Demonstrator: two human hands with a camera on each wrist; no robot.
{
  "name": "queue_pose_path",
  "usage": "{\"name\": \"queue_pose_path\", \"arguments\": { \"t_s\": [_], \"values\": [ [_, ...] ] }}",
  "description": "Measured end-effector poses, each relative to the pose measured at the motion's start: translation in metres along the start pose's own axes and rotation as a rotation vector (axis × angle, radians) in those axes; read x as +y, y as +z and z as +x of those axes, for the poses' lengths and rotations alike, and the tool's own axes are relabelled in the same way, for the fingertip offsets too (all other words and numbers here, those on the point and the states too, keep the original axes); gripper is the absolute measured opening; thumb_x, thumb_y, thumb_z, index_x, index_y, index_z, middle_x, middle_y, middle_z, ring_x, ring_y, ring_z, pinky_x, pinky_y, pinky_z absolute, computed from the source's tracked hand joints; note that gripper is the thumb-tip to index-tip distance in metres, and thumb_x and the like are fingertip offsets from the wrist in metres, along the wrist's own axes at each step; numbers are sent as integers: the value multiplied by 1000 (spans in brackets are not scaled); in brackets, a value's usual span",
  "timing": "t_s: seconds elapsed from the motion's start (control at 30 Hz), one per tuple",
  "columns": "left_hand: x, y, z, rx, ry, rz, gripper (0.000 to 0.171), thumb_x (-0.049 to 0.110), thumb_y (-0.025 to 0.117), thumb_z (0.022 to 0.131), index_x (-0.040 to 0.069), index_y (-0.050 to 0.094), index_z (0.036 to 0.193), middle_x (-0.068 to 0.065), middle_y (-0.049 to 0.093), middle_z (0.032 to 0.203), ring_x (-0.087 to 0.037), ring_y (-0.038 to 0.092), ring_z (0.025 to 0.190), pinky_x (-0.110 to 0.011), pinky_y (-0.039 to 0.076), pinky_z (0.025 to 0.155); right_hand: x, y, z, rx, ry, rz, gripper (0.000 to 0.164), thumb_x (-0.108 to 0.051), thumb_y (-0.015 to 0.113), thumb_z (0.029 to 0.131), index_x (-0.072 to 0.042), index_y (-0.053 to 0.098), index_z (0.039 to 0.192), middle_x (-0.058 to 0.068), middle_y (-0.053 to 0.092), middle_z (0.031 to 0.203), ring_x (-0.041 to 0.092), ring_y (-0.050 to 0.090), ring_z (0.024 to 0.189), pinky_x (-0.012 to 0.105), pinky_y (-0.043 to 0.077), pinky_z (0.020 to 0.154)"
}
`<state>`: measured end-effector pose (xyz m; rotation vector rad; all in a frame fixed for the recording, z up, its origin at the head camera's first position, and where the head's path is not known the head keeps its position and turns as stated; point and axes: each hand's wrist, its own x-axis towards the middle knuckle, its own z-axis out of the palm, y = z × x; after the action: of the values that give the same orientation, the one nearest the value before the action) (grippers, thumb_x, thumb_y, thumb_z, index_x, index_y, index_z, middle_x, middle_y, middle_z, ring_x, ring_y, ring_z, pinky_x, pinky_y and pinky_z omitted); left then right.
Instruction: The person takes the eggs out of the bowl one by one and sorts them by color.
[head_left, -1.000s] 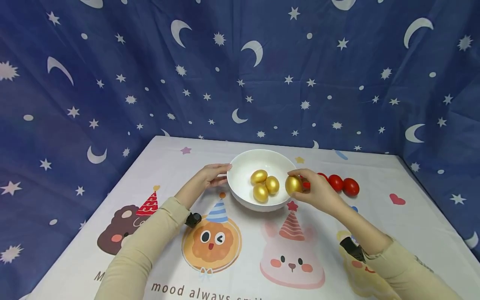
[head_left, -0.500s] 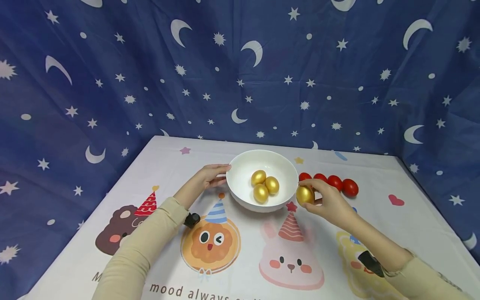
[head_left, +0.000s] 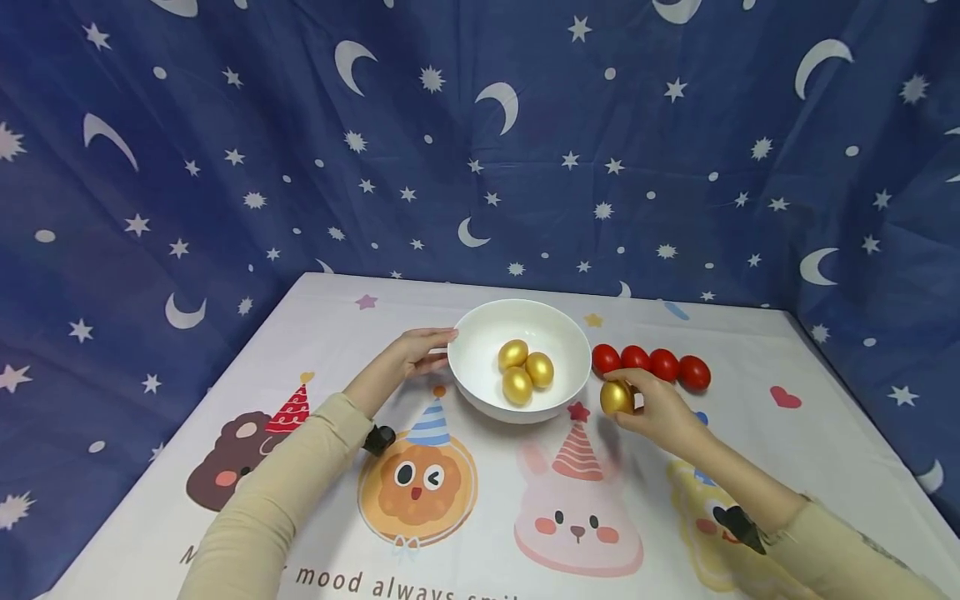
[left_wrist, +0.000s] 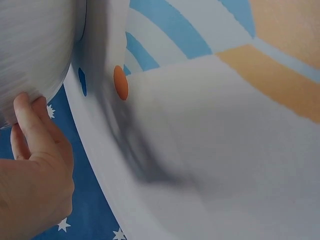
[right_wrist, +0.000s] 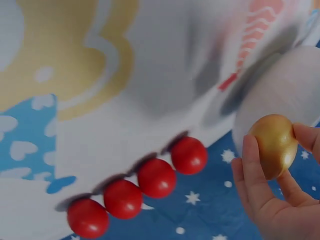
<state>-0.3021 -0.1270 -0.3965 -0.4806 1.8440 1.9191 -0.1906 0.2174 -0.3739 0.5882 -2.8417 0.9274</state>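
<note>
A white bowl (head_left: 555, 333) stands near the middle of the table with three gold eggs (head_left: 517, 386) inside. My left hand (head_left: 416, 350) holds the bowl's left rim; in the left wrist view its fingers (left_wrist: 32, 127) meet the white wall. To the right of the bowl, my right hand (head_left: 656, 410) pinches another gold egg (right_wrist: 273, 145) between thumb and fingers, close over the tablecloth. Just behind that hand lies a row of several glossy red eggs (right_wrist: 156, 178), and the held egg is in front of the row's left end.
The white tablecloth (head_left: 450, 575) carries printed cartoon faces and lettering. A dark blue curtain (head_left: 405, 108) with moons and stars hangs behind the table and along its sides. Black wrist devices (head_left: 379, 439) sit under both forearms.
My right hand has carried the gold egg from beside the bowl's right rim rightward and down toward the table, uncovering the red row's left end. My left hand stays on the bowl.
</note>
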Motion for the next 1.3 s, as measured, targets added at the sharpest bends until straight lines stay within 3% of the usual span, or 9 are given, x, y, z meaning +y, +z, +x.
{"name": "queue_pose_path", "arguments": {
  "t_s": [0.23,0.57,1.03,1.3],
  "values": [
    [0,-1,0,-10,3,-1,48,21,62,92,11,49,137,-15,47,140,-8,61,74,-13,59,70,17,11,7,-10,15,-38,46,2,76,72,6,59,114,20,63,105,28,56,86,44,61,75],
    [-1,1,-1,-6,-6,3,46,21,63,92,11,51,135,-15,48,139,-9,60,75,-13,59,67,34,26,17,-112,86,-57,46,-1,75,73,6,58,116,21,62,108,31,58,93,46,60,84],
    [4,-3,-1,-4,-14,-8,48,22,63,92,13,49,137,-14,47,139,-7,60,71,-11,58,62,34,27,25,-183,106,-38,51,-7,78,74,2,57,120,19,62,110,33,56,99,49,58,89],
    [1,-1,1,-20,-16,-2,49,22,62,92,12,48,138,-14,47,140,-9,60,76,-13,59,67,34,29,22,-175,106,-51,51,-6,78,74,3,57,120,20,60,113,35,55,102,52,56,91]
  ]
}}
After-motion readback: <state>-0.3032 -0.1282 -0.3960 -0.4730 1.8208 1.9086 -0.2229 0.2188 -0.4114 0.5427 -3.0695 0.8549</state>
